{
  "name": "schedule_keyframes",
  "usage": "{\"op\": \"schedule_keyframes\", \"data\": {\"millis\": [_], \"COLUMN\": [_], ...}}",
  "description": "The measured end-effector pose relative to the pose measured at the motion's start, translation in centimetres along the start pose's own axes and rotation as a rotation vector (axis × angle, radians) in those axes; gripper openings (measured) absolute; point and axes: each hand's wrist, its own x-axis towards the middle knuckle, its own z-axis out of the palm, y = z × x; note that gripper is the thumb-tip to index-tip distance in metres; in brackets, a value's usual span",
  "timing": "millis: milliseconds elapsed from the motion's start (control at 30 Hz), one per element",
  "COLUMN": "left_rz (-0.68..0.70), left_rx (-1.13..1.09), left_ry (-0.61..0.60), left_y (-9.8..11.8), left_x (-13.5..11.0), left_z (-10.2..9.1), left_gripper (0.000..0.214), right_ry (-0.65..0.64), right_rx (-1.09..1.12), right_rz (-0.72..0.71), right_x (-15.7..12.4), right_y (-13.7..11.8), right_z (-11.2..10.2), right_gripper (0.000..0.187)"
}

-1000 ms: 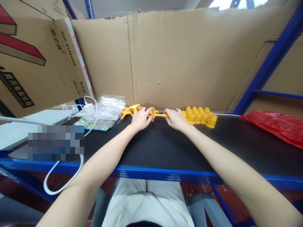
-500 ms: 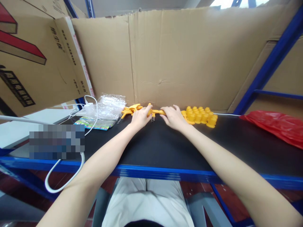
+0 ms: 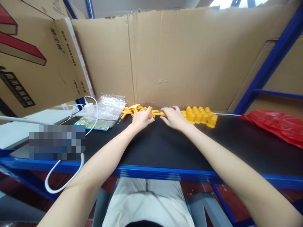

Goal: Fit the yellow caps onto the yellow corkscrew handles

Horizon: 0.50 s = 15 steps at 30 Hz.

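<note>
Both my arms reach to the far edge of the black tabletop. My left hand is closed on one end of a small orange plastic part. The fingers of my right hand pinch its other end. The part lies between the two hands, low over the table. Just left of my left hand lies a pile of orange plastic pieces. To the right of my right hand stands a cluster of yellow plastic caps.
A cardboard sheet walls the back of the table. At the left lie a clear plastic bag, a colourful packet, a white charger with cable and a big carton. A red plastic bag lies at the right.
Both hands stayed at the back of the table and turned the orange part between them. It rose and tilted half a second ago and now lies lower again.
</note>
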Motion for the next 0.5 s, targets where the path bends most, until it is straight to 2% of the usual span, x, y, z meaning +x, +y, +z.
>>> {"op": "schedule_keyframes", "data": {"millis": [167, 367, 500], "left_rz": [-0.032, -0.056, -0.052], "left_rx": [-0.002, -0.009, -0.006], "left_ry": [-0.038, -0.039, -0.055], "left_y": [0.1, 0.8, 0.9], "left_x": [0.0, 0.0, 0.0], "left_z": [0.0, 0.0, -0.2], "left_gripper": [0.037, 0.034, 0.033], "right_ry": [-0.099, -0.057, -0.080], "right_rx": [-0.041, -0.095, -0.051], "right_rz": [0.002, 0.008, 0.019], "right_x": [0.1, 0.2, 0.2], "right_y": [0.0, 0.2, 0.2], "right_z": [0.2, -1.1, -1.3], "right_gripper": [0.027, 0.016, 0.015]}}
